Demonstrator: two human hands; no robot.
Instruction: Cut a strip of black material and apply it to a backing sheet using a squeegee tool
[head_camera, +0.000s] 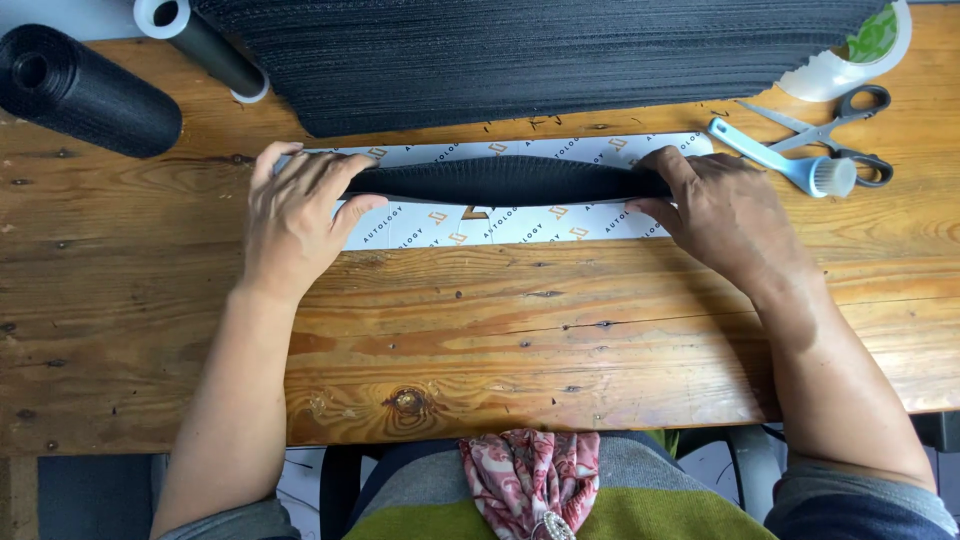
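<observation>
A long folded strip of black mesh (505, 180) lies across a white printed paper strip (480, 225) on the wooden table (450, 320). My left hand (295, 215) presses down on the mesh's left end, fingers spread flat with the thumb tucked under its edge. My right hand (715, 205) pinches the mesh's right end between thumb and fingers. Both hands hold the mesh stretched lengthwise over the paper.
A large stack of black mesh sheets (540, 55) fills the table's far side. A black mesh roll (85, 90) and a dark tube with white ends (200, 45) lie far left. Scissors (835, 125), a blue brush (785, 160) and a tape roll (860, 50) sit far right.
</observation>
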